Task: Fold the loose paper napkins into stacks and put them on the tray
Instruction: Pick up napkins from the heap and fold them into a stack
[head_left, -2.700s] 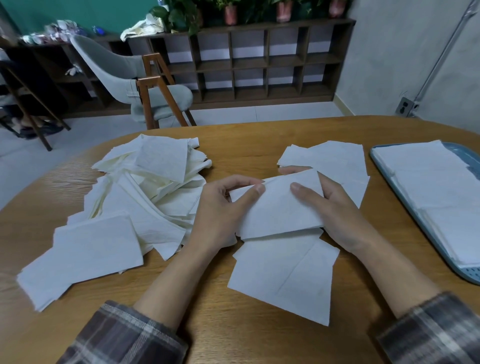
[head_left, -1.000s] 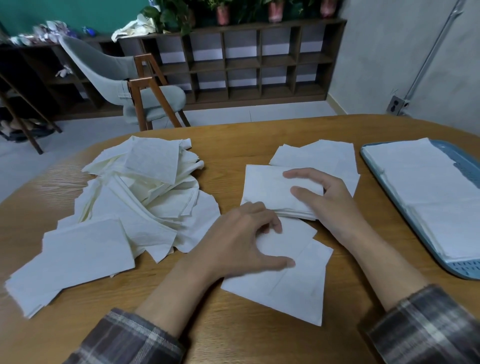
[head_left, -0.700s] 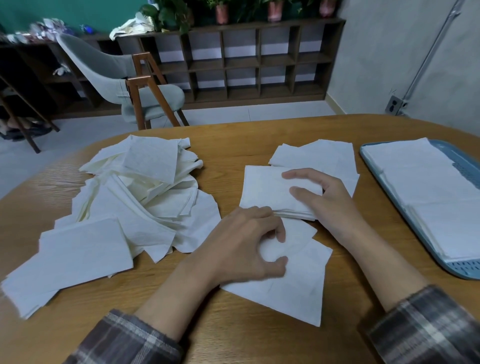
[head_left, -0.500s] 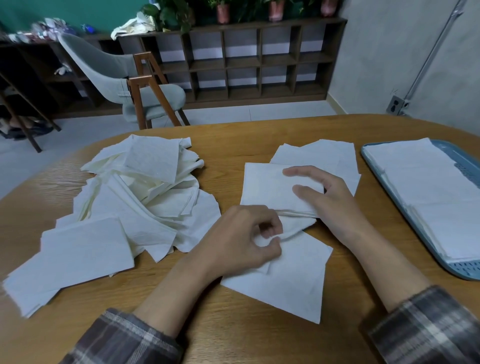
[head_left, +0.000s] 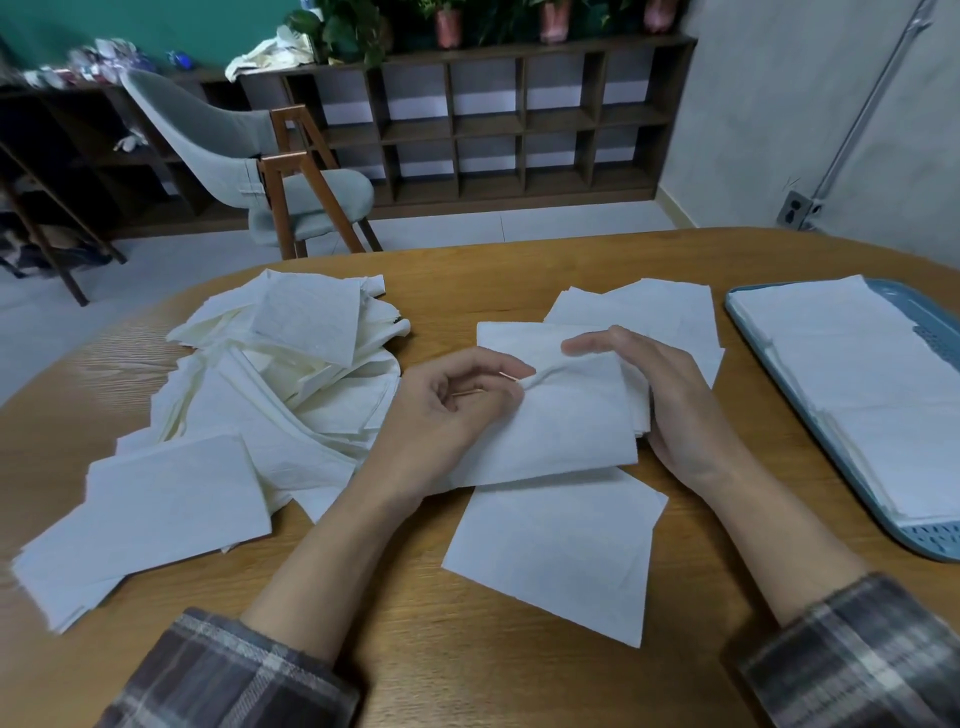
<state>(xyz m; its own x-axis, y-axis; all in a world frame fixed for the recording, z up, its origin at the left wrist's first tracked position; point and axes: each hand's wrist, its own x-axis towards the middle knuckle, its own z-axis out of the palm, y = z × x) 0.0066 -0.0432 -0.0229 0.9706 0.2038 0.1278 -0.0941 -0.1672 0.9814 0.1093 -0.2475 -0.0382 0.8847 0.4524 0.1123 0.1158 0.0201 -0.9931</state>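
A round, wood-grain counter (head_left: 467, 649) carries a rumpled heap of loose white paper napkins (head_left: 291, 374) at left and a blue plastic tray (head_left: 930, 543) of flat folded stacks at right. Between them the left hand (head_left: 457, 410) pinches the twisted corner of one soft, embossed white napkin (head_left: 566, 431) draped over a neat folded pile (head_left: 519, 338). The right hand (head_left: 675, 415) rests at its right edge, fingers loosely extended, gripping nothing.

White napkins (head_left: 566, 421), blue tray (head_left: 930, 543)
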